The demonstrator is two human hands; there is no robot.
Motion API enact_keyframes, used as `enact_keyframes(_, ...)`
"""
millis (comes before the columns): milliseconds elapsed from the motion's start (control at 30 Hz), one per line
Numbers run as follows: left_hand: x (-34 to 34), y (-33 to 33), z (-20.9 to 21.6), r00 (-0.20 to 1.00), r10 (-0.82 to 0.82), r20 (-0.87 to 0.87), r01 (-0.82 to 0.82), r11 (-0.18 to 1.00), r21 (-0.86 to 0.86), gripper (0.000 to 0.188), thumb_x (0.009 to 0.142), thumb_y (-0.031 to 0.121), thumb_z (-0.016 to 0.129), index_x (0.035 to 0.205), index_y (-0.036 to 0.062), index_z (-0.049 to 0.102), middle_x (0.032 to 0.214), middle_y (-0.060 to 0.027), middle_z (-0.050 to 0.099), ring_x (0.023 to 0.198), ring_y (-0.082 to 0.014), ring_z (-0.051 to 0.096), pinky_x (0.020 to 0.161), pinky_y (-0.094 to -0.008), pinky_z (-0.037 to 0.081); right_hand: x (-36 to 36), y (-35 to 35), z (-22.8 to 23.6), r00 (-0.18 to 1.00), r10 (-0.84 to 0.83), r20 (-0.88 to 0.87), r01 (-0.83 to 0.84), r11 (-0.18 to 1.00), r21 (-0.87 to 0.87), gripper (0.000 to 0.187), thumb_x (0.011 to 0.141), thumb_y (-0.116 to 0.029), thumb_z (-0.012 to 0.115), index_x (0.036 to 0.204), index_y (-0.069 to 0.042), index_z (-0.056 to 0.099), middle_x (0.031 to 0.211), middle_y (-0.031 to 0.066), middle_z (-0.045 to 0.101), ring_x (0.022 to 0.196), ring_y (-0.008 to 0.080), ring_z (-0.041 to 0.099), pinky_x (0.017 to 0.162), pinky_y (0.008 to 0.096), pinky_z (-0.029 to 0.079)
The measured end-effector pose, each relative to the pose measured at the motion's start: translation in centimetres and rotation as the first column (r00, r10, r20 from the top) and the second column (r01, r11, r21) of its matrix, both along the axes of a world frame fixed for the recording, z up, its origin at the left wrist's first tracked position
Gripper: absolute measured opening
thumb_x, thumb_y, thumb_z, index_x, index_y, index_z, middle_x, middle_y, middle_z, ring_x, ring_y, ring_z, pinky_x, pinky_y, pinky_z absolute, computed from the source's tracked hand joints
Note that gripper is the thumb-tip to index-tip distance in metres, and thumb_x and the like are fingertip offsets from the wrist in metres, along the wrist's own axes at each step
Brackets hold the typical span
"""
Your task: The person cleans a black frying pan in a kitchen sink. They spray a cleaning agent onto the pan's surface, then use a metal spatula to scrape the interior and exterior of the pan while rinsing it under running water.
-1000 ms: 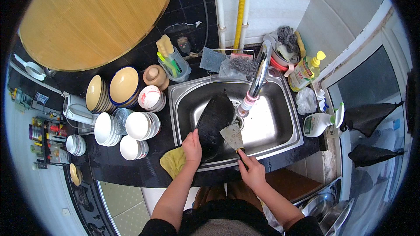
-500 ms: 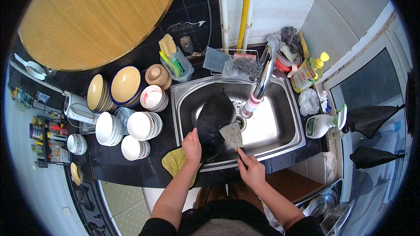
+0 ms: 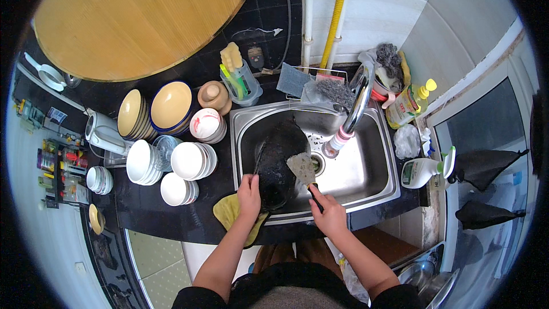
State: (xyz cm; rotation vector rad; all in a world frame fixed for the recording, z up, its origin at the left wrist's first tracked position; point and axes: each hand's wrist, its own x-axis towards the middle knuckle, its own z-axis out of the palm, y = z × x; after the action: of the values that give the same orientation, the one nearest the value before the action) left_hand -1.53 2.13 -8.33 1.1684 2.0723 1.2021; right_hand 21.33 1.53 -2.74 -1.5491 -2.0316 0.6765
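Observation:
A black wok [image 3: 281, 157] stands tilted on its edge in the steel sink [image 3: 366, 169]. My left hand [image 3: 249, 194] grips the wok's near rim by its handle. My right hand [image 3: 328, 212] holds a flat metal scraper [image 3: 301, 167] by its dark handle, with the blade lying against the wok's right side. Dark flecks lie scattered on the sink floor near the drain. The curved tap [image 3: 357, 100] reaches over the sink from the back.
Stacks of white bowls [image 3: 171, 166] and tan bowls [image 3: 154, 111] stand on the dark counter to the left. A yellow cloth [image 3: 227, 210] lies at the counter's front edge. A round wooden tabletop [image 3: 137, 14] sits at the back left. Soap bottles [image 3: 412, 103] stand at the right.
The view has shifted a little. Both hands stay on the wok and scraper, and the scraper blade has moved slightly against the wok.

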Motion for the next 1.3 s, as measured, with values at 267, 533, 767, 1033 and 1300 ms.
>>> enact_keyframes(267, -0.5, -7.6, -0.4, 0.915, -0.357, -0.187, 0.331, 0.931, -0.155, 0.048, 0.065, 0.009, 0.072, 0.105, -0.003, 0.049, 0.095, -0.025, 0.055, 0.095, -0.0422, 0.05, 0.08, -0.0465, 0.042, -0.8, -0.1, -0.5, 0.998, -0.008, -0.062, 0.005, 0.998, -0.06, 0.046, 0.084, -0.019, 0.061, 0.129, -0.024, 0.051, 0.069, 0.0129, 0.057, 0.052, 0.0309, 0.056, 0.048, 0.041, 0.046)
enact_keyframes(533, 0.2, -7.7, -4.1, 0.909, -0.258, -0.327, 0.128, 0.92, -0.37, 0.032, 0.065, 0.005, 0.064, 0.092, -0.0018, 0.049, 0.078, -0.0228, 0.058, 0.076, -0.0415, 0.057, 0.067, -0.0485, 0.046, -1.0, -0.4, -0.1, 0.995, -0.025, -0.092, 0.011, 0.989, -0.148, 0.048, 0.084, -0.018, 0.061, 0.13, -0.023, 0.05, 0.074, 0.015, 0.06, 0.056, 0.032, 0.058, 0.052, 0.0408, 0.047)
enact_keyframes(767, 0.8, -7.7, -1.8, 0.865, -0.375, -0.333, 0.135, 0.813, -0.566, 0.032, 0.068, 0.007, 0.063, 0.095, -0.0017, 0.047, 0.076, -0.022, 0.06, 0.073, -0.0391, 0.06, 0.065, -0.0484, 0.048, -0.5, -0.3, -0.2, 0.995, -0.036, -0.093, 0.019, 0.985, -0.171, 0.048, 0.085, -0.018, 0.059, 0.131, -0.022, 0.049, 0.079, 0.0165, 0.061, 0.067, 0.0336, 0.06, 0.06, 0.0407, 0.048)
enact_keyframes(1033, 2.5, -5.7, 1.6, 0.876, -0.38, -0.295, 0.207, 0.851, -0.483, 0.021, 0.076, 0.007, 0.056, 0.094, -0.0009, 0.047, 0.072, -0.0247, 0.06, 0.069, -0.0415, 0.06, 0.063, -0.0506, 0.048, 0.7, 0.7, -1.5, 0.989, -0.099, -0.113, 0.094, 0.994, -0.051, 0.05, 0.085, -0.018, 0.059, 0.133, -0.019, 0.046, 0.074, 0.0165, 0.06, 0.065, 0.0338, 0.059, 0.058, 0.042, 0.047)
enact_keyframes(1300, 1.1, -6.3, 0.6, 0.829, -0.499, -0.253, 0.321, 0.795, -0.515, 0.035, 0.076, 0.009, 0.056, 0.109, -0.0011, 0.048, 0.073, -0.0251, 0.06, 0.069, -0.0413, 0.06, 0.063, -0.0497, 0.048, 1.9, -0.2, -0.4, 0.993, -0.096, -0.065, 0.086, 0.985, -0.149, 0.049, 0.085, -0.019, 0.059, 0.132, -0.02, 0.048, 0.072, 0.0164, 0.059, 0.064, 0.0338, 0.06, 0.058, 0.0429, 0.047)
